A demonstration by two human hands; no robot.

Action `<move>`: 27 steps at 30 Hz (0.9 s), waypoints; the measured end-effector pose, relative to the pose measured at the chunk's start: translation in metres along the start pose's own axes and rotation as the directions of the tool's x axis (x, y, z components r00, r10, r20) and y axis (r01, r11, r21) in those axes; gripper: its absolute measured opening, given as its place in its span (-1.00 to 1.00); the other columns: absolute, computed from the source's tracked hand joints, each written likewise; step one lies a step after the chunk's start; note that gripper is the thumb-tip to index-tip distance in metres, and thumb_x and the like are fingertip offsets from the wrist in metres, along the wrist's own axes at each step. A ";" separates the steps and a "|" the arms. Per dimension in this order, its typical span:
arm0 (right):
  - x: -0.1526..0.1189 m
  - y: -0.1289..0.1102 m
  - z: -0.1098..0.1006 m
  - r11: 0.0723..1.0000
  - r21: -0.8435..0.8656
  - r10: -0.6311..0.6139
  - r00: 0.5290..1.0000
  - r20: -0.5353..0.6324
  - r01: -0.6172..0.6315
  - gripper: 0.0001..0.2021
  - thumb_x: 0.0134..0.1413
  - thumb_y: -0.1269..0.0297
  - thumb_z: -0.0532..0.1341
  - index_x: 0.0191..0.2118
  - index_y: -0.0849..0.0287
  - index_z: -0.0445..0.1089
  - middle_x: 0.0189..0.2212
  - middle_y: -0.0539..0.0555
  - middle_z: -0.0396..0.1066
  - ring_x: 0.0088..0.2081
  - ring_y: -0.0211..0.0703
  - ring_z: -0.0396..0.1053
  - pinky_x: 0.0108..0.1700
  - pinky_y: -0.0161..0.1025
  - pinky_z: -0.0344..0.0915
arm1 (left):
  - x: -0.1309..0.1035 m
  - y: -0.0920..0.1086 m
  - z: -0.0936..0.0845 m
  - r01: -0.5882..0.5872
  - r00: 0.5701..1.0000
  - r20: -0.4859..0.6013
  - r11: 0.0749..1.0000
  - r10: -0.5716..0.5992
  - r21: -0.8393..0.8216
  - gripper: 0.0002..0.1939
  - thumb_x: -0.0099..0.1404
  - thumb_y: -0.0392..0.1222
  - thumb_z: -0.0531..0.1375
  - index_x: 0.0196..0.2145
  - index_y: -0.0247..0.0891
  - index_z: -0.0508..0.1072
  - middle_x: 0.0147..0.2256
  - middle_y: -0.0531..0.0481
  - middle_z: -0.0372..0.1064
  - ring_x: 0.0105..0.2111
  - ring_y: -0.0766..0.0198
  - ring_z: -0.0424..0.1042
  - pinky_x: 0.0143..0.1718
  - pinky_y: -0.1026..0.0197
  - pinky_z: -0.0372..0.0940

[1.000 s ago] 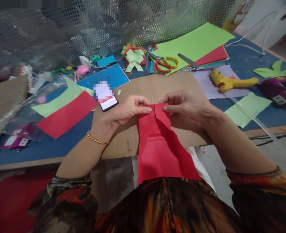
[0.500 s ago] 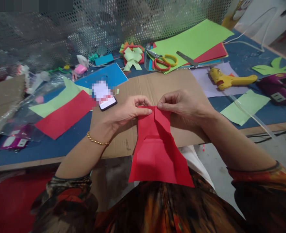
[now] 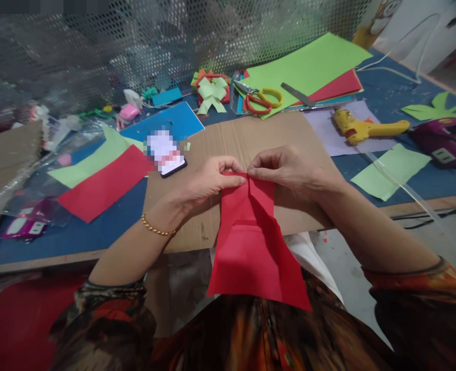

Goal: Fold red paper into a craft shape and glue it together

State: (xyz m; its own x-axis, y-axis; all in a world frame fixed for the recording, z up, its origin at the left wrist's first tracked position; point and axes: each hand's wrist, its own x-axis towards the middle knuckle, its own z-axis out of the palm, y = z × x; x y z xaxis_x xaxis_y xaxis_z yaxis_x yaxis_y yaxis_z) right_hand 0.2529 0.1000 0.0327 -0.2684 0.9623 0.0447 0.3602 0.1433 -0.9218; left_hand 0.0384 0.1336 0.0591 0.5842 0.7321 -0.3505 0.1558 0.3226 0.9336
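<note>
A folded sheet of red paper (image 3: 247, 252) hangs from both hands over the front edge of the cardboard, its wider lower end above my lap. My left hand (image 3: 224, 172) pinches its top edge, thumb on the near face. Close beside it, my right hand (image 3: 274, 165) grips the same edge just right of the middle crease between thumb and curled fingers. The fingertips nearly meet at that crease. Creases and a crosswise fold mark the sheet; its far side is hidden.
Under the hands lies brown cardboard (image 3: 290, 134) on a blue table. A phone (image 3: 166, 154) rests left, beside a red paper strip (image 3: 104, 183). Scissors (image 3: 259, 98) sit on green sheets at the back. A yellow glue gun (image 3: 367, 129) lies right.
My right hand has moved slightly left toward my left hand at the top edge. The right flap now lies flatter, and the lower end of the red paper hangs slightly lower.
</note>
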 end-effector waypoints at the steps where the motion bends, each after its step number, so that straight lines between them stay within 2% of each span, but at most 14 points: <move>1: 0.000 -0.001 0.000 1.000 0.001 0.000 1.000 0.007 0.000 -0.65 0.17 -0.02 0.31 -0.41 0.19 0.51 -0.46 0.04 0.42 -0.40 -0.26 0.28 -0.40 -0.23 0.09 | -0.001 0.000 0.001 -0.003 1.000 0.003 1.000 0.003 -0.006 -0.85 0.21 -0.48 0.30 -0.31 -0.29 0.50 -0.50 0.08 0.49 -0.55 0.39 0.49 -0.50 0.36 0.33; 5: 0.000 -0.002 0.001 0.998 0.060 -0.023 0.999 0.034 0.021 -0.61 0.17 -0.07 0.35 -0.45 0.18 0.47 -0.48 0.01 0.38 -0.43 -0.29 0.27 -0.41 -0.24 0.07 | -0.005 0.003 0.006 -0.002 1.000 0.009 1.000 0.002 -0.006 -0.78 0.22 -0.51 0.30 -0.21 -0.28 0.50 -0.54 0.13 0.46 -0.60 0.42 0.44 -0.56 0.39 0.26; 10: 0.000 0.003 0.001 0.994 0.103 -0.049 0.999 0.022 0.046 -0.57 0.17 -0.10 0.39 -0.48 0.16 0.42 -0.52 -0.03 0.31 -0.46 -0.32 0.20 -0.43 -0.24 0.03 | 0.000 0.002 0.002 0.020 0.998 0.053 0.997 -0.017 -0.069 -0.72 0.16 -0.45 0.38 -0.17 -0.29 0.54 -0.45 0.08 0.55 -0.49 0.35 0.55 -0.43 0.33 0.38; 13: 0.001 0.007 -0.001 0.989 0.132 -0.067 0.998 0.003 0.066 -0.57 0.14 -0.12 0.41 -0.45 0.16 0.44 -0.50 -0.02 0.34 -0.44 -0.30 0.23 -0.41 -0.24 0.05 | 0.004 -0.001 -0.005 0.022 0.997 0.071 0.997 -0.016 -0.076 -0.76 0.11 -0.30 0.49 -0.26 -0.32 0.58 -0.41 0.01 0.58 -0.42 0.32 0.57 -0.33 0.28 0.45; 17: 0.001 0.009 -0.003 0.983 0.171 -0.064 0.997 -0.031 0.068 -0.62 0.15 -0.08 0.40 -0.39 0.17 0.47 -0.46 0.00 0.39 -0.41 -0.27 0.28 -0.38 -0.24 0.12 | 0.005 -0.002 -0.007 0.016 0.995 0.097 0.999 -0.011 -0.051 -0.67 0.03 -0.08 0.58 -0.42 -0.33 0.59 -0.49 0.04 0.52 -0.45 0.35 0.48 -0.37 0.31 0.38; 21: 0.001 0.010 -0.001 0.986 0.161 -0.044 0.997 -0.065 0.054 -0.66 0.15 -0.03 0.38 -0.39 0.17 0.47 -0.45 0.01 0.39 -0.40 -0.25 0.28 -0.37 -0.24 0.14 | 0.002 0.000 -0.002 -0.037 0.998 0.045 0.998 0.039 -0.046 -0.64 -0.07 -0.08 0.62 -0.48 -0.32 0.59 -0.53 0.07 0.48 -0.49 0.39 0.41 -0.43 0.34 0.31; 25: 0.003 0.014 0.001 0.983 0.175 -0.038 0.996 -0.077 0.051 -0.67 0.11 -0.04 0.38 -0.37 0.16 0.47 -0.44 0.00 0.37 -0.39 -0.25 0.26 -0.36 -0.24 0.16 | 0.000 0.000 0.002 -0.078 0.997 -0.006 0.995 0.078 -0.054 -0.63 -0.06 -0.03 0.61 -0.49 -0.31 0.59 -0.51 0.08 0.47 -0.53 0.43 0.35 -0.48 0.35 0.26; 27: 0.005 0.015 0.001 0.985 0.166 -0.042 0.997 -0.069 0.053 -0.67 0.09 -0.04 0.38 -0.36 0.16 0.46 -0.44 -0.02 0.36 -0.40 -0.26 0.23 -0.36 -0.24 0.14 | 0.002 -0.002 0.003 -0.097 0.995 -0.020 0.994 0.096 -0.049 -0.63 -0.05 -0.03 0.61 -0.47 -0.31 0.60 -0.50 0.08 0.48 -0.51 0.41 0.37 -0.46 0.33 0.29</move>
State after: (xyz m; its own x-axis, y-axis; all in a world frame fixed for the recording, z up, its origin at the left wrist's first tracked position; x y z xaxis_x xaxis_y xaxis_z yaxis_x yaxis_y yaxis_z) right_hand 0.2563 0.1068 0.0188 -0.2212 0.9690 0.1101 0.1923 0.1541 -0.9692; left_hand 0.0412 0.1326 0.0571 0.5805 0.7714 -0.2607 0.0595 0.2791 0.9584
